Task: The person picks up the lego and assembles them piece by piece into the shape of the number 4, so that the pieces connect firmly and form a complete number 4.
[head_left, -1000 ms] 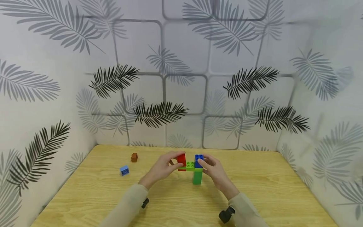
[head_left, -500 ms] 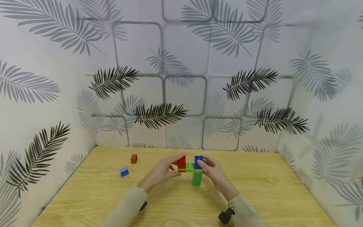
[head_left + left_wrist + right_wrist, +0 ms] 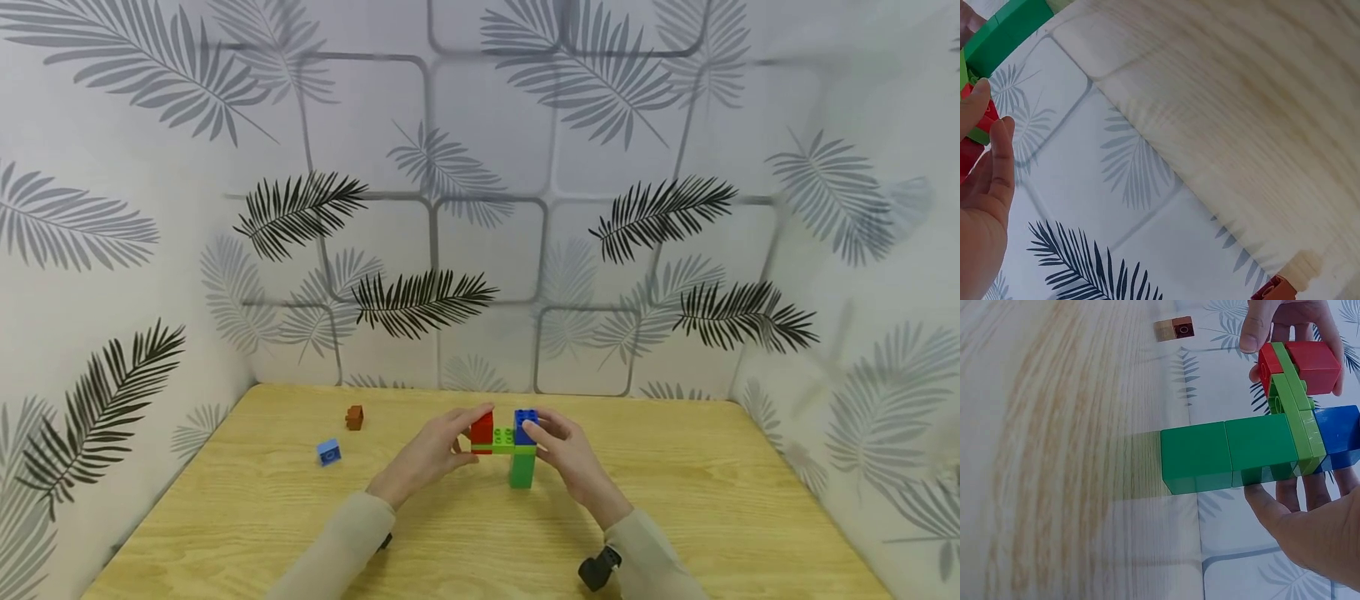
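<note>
Two green bricks (image 3: pixel 1229 453) stand stacked on the table, topped by a light green layer (image 3: pixel 502 442) that sticks out to the left. My right hand (image 3: pixel 567 458) grips the blue brick (image 3: pixel 526 427) on its right end, thumb on the near face, with other fingers behind. At the overhanging left end sits a red brick (image 3: pixel 482 427), and a thinner red piece (image 3: pixel 1268 367) shows under the layer in the right wrist view. My left hand (image 3: pixel 422 454) holds this end, index finger over the top and thumb lower down. The left wrist view shows it only partly.
A light blue brick (image 3: pixel 328 452) and a brown brick (image 3: pixel 355 417) lie apart on the left of the wooden table (image 3: pixel 450 550). Behind the table rises a leaf-patterned backdrop (image 3: pixel 495 350).
My left thumb has moved from the red brick's near face down to below the overhanging end. The red brick now sits more squarely on the layer. My right hand stays in place.
</note>
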`<state>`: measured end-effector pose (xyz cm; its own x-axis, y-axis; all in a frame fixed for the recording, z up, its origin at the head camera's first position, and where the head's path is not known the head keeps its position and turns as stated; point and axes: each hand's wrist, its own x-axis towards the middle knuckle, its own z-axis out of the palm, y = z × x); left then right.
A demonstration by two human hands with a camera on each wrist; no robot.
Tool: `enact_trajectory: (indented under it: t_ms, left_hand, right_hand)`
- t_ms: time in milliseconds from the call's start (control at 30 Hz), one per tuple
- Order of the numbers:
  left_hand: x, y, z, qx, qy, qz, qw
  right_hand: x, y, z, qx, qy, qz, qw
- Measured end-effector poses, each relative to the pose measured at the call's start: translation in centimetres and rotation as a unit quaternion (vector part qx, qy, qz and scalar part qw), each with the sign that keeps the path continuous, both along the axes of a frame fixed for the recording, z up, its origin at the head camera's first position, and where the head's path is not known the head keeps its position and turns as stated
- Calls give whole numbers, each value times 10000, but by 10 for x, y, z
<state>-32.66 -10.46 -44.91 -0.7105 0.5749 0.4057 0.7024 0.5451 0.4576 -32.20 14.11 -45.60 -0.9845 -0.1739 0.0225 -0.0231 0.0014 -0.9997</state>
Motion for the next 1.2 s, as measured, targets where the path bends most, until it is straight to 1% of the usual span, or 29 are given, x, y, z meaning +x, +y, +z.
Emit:
enact_trajectory:
  t_ms: [167, 267, 467, 633, 800, 933, 1067, 1200]
  left_hand:
    - [0, 0, -2, 23, 182, -42, 9998]
    - [0, 1, -1, 21, 245, 0, 9997]
    - [1, 2, 0, 52, 259, 44, 9996]
    - [-1, 2, -2, 90, 257, 33, 9996]
    - [-4, 2, -7, 74, 83, 41, 9999]
    - [-4, 3, -10, 257, -36, 109, 9996]
    - [-4, 3, -10, 519, -78, 106, 9986]
    - [-4, 3, -9, 558, -102, 87, 9984]
  right_hand:
    - [0, 0, -1, -33, 45, 20, 10000]
    - [0, 0, -2, -31, 73, 30, 10000]
    - [-1, 0, -3, -30, 34, 54, 10000]
    - [-1, 0, -3, -51, 61, 48, 10000]
    - [-1, 0, -4, -37, 40, 14, 10000]
    - [0, 0, -3, 20, 40, -12, 10000]
    - [1, 0, -2, -4, 68, -2, 10000]
    - [0, -1, -1, -22, 56, -26, 10000]
